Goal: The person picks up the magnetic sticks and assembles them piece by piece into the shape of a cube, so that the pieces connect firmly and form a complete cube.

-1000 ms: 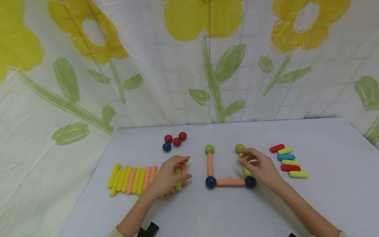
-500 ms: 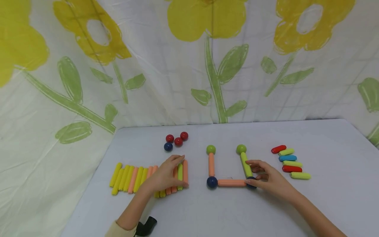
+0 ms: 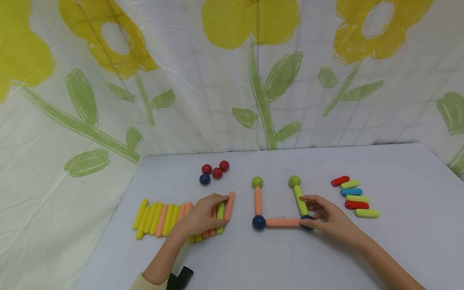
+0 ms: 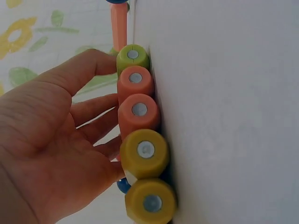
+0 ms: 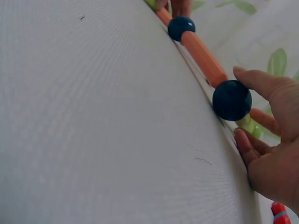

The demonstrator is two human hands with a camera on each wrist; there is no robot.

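My left hand [image 3: 203, 213] pinches an orange magnetic building stick [image 3: 230, 206] between thumb and fingers, at the right end of a row of yellow, orange and green sticks [image 3: 159, 219]. The held stick leans slightly, its far end to the right. In the left wrist view, the row's round metal-tipped ends [image 4: 139, 109] face the camera beside the hand. My right hand [image 3: 331, 219] grips the right corner of a three-sided frame, thumb at the dark blue ball [image 5: 232, 100] and fingers along the light green stick [image 3: 300, 201]. An orange stick [image 3: 282, 222] joins this corner to another dark blue ball [image 3: 259, 222].
Green balls [image 3: 257, 182] cap the frame's two far ends. Several red balls [image 3: 217, 173] and one dark blue ball [image 3: 204, 179] lie at the back left. Short red, green and blue sticks [image 3: 357, 205] lie on the right. A flowered cloth [image 3: 203, 100] hangs behind the white table [image 3: 253, 262].
My right hand has come down from near the far green ball to the front right blue ball. My left hand has closed on the end orange stick and shifted it slightly away from the row.
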